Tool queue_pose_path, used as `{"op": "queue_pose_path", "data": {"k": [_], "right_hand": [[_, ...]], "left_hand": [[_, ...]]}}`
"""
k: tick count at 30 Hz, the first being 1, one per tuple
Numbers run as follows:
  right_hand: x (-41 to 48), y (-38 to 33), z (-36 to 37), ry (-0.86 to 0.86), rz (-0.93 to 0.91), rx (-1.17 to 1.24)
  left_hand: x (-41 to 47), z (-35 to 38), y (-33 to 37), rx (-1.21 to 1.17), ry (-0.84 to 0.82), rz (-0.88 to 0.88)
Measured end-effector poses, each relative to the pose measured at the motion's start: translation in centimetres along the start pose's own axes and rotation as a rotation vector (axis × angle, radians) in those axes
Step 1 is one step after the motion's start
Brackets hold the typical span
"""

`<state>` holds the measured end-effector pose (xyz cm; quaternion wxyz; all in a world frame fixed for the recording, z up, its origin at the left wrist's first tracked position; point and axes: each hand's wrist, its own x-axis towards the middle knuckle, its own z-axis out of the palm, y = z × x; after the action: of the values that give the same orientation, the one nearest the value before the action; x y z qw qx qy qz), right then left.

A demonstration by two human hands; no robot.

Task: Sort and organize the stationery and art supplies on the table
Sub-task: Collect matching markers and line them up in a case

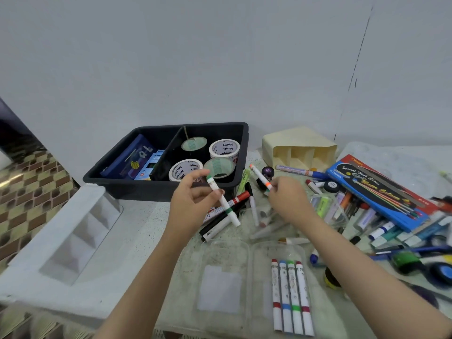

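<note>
Head cam has both hands up over the mess, each with a marker. Left hand (193,204) has thumb and fingers curled round the upper part of a green marker (222,204), which slants from its cap at top left down to the right. Right hand (286,199) pinches an orange marker (261,177) by its lower end in the fingertips, tip pointing up and left. What matters imo: the clear case (220,255) lies open nearer the person than both hands, and the row (292,297) of four markers in its right half runs straight near-to-far. So both markers probably need turning to line up, and the right hand sits more directly above that row.
</note>
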<state>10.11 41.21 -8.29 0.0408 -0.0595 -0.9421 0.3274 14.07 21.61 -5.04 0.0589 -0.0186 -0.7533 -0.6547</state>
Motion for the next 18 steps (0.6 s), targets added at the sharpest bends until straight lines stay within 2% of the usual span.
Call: {"op": "queue_pose_path", "data": {"k": [3, 7, 11, 15, 18], "right_hand": [[-3.1, 0.8, -1.8, -0.025, 0.094, 0.347], [-7.8, 1.2, -3.4, -0.158, 0.142, 0.693], [-11.2, 1.7, -3.1, -0.202, 0.111, 0.785], [-12.9, 2.2, -2.2, -0.143, 0.223, 0.907], [-13.8, 2.5, -1.9, -0.111, 0.219, 0.864]], "left_hand": [[-1.9, -0.3, -0.3, -0.012, -0.086, -0.046], [-3.9, 0.1, -1.3, 0.012, -0.228, -0.113], [-5.6, 1.2, -2.4, 0.151, -0.340, -0.117], [-6.9, 2.0, -2.9, 0.189, -0.415, -0.119], [-7.5, 2.3, -3.3, 0.255, -0.446, -0.089]]}}
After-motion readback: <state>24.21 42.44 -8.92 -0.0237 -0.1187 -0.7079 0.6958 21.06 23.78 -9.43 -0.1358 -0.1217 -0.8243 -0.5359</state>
